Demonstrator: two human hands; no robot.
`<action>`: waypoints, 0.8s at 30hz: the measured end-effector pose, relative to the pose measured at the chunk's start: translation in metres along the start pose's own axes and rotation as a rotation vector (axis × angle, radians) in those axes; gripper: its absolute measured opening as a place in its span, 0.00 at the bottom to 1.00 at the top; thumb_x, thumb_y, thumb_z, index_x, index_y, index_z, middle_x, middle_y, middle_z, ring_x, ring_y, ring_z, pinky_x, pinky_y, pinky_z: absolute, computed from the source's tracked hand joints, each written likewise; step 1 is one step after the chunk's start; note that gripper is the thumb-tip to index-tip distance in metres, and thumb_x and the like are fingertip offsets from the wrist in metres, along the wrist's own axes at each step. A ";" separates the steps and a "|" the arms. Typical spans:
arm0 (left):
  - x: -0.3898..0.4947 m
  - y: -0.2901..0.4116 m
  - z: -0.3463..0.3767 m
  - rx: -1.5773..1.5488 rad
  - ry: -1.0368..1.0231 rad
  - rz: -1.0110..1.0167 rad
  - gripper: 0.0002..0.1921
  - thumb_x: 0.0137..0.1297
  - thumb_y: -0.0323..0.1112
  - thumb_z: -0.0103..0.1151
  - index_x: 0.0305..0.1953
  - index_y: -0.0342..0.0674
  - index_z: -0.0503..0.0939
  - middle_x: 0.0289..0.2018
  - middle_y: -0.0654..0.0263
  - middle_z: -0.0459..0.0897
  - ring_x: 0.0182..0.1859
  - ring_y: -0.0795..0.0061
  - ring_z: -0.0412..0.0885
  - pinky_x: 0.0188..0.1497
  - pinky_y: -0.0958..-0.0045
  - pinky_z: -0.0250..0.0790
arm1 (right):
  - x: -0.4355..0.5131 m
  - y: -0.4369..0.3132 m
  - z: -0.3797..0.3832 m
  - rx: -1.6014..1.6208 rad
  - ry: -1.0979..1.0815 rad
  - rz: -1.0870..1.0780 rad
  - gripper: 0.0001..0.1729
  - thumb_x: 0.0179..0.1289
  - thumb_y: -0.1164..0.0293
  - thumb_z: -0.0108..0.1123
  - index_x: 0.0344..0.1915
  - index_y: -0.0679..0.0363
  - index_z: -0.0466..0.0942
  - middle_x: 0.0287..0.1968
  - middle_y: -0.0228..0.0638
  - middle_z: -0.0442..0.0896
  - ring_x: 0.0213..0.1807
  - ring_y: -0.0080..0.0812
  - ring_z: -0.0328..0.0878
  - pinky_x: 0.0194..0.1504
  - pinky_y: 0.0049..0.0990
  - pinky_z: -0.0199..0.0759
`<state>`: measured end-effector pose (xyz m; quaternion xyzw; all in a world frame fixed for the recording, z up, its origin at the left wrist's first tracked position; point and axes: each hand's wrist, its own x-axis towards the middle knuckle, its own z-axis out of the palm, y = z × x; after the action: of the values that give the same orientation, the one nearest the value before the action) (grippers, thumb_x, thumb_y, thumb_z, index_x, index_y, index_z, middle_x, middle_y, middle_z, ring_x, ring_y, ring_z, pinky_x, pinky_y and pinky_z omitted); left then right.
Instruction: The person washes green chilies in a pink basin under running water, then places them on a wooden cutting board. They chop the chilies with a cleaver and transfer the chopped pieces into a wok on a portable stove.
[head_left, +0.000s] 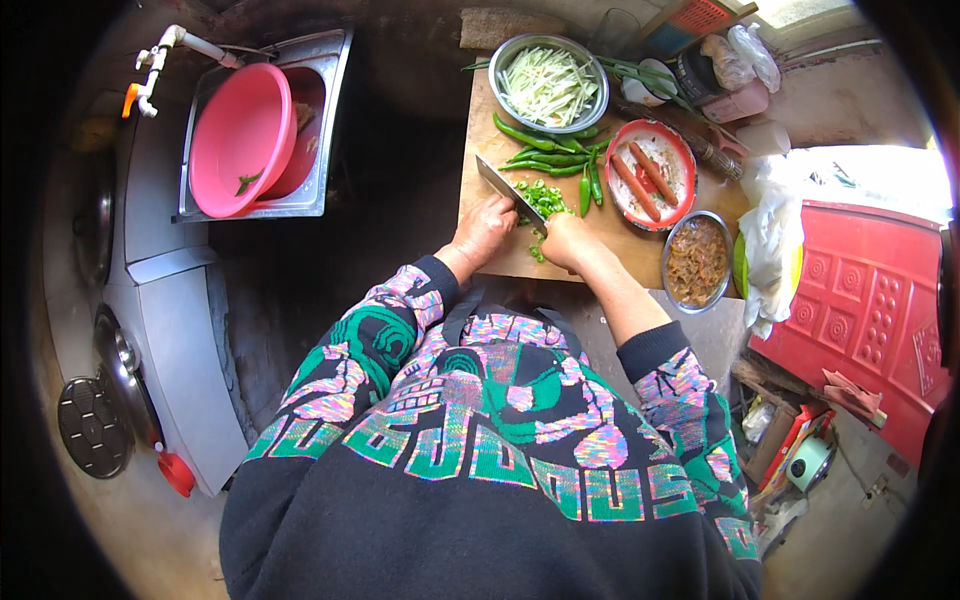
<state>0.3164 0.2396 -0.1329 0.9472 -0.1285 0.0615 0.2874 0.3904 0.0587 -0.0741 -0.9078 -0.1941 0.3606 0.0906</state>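
My right hand grips the handle of a kitchen knife, whose blade slants up and left across a wooden board. Close beside the blade, my left hand rests on the board with its fingers curled; whether something is under the fingertips is hidden. Chopped green pepper lies just beyond the blade, with a few bits near my right hand. Whole green chili peppers lie farther back. A metal bowl of pale shredded vegetable stands behind them. Two sausages lie in a red-rimmed enamel dish.
At the board's right corner stands a metal bowl of brownish food, near a white plastic bag. Green onions and a cup are behind. Leftward, a pink basin sits tilted in a steel sink.
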 end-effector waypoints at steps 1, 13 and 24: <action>0.002 0.000 -0.002 0.011 -0.021 -0.008 0.06 0.54 0.25 0.54 0.33 0.38 0.81 0.39 0.59 0.78 0.47 0.56 0.78 0.50 0.59 0.76 | 0.002 -0.001 0.002 -0.009 0.003 0.005 0.16 0.56 0.73 0.58 0.43 0.65 0.87 0.46 0.59 0.86 0.51 0.55 0.85 0.54 0.46 0.78; -0.004 0.010 -0.001 -0.062 0.052 -0.032 0.02 0.58 0.28 0.53 0.28 0.40 0.75 0.37 0.57 0.77 0.43 0.52 0.80 0.44 0.55 0.76 | -0.016 -0.002 0.016 0.097 0.116 0.026 0.16 0.57 0.74 0.56 0.42 0.67 0.85 0.46 0.60 0.86 0.50 0.56 0.85 0.53 0.46 0.78; -0.008 0.007 0.000 -0.060 0.094 -0.030 0.03 0.59 0.29 0.55 0.31 0.38 0.78 0.35 0.58 0.78 0.39 0.53 0.82 0.40 0.58 0.77 | -0.007 -0.003 0.012 0.142 -0.012 0.051 0.18 0.58 0.76 0.54 0.48 0.67 0.83 0.45 0.63 0.85 0.50 0.57 0.85 0.53 0.46 0.78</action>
<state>0.3066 0.2352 -0.1306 0.9360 -0.1024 0.0975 0.3223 0.3765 0.0584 -0.0777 -0.9015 -0.1454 0.3811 0.1444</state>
